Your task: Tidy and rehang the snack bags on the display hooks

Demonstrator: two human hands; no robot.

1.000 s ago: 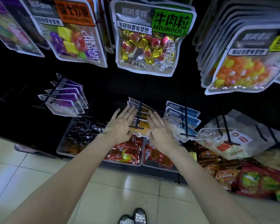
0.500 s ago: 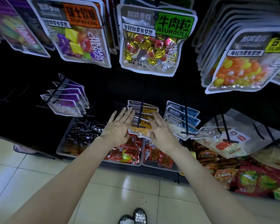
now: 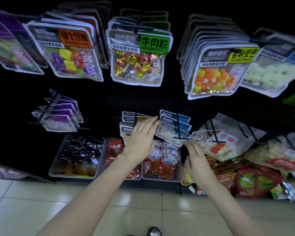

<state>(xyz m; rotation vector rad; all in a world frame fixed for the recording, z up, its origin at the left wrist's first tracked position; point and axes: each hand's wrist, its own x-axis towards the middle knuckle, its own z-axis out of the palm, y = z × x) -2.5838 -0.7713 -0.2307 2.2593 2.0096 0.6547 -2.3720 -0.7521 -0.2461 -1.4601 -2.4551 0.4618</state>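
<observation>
Left hand [image 3: 140, 142] flat on yellow-label bags [image 3: 128, 123], fingers straight together, right hand [image 3: 197, 160] under blue-label bags [image 3: 174, 126], fingers loosely extended, holding nothing.

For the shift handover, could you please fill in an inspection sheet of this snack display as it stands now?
Surface: pale tiled floor under a dark hook wall.
Job's things: yellow-label bags and blue-label bags hang on neighbouring low hooks; upper row holds the green-label bag and orange-label bag.
Clutter: red packets in a floor tray; loose bags heaped at right.
Hands: left hand lies flat over the yellow-label bags, fingertips toward the blue ones; right hand reaches up under the blue-label bags, fingers straight.
Cables: nothing seen.
Surroundings: shoe tip at bottom edge.
</observation>
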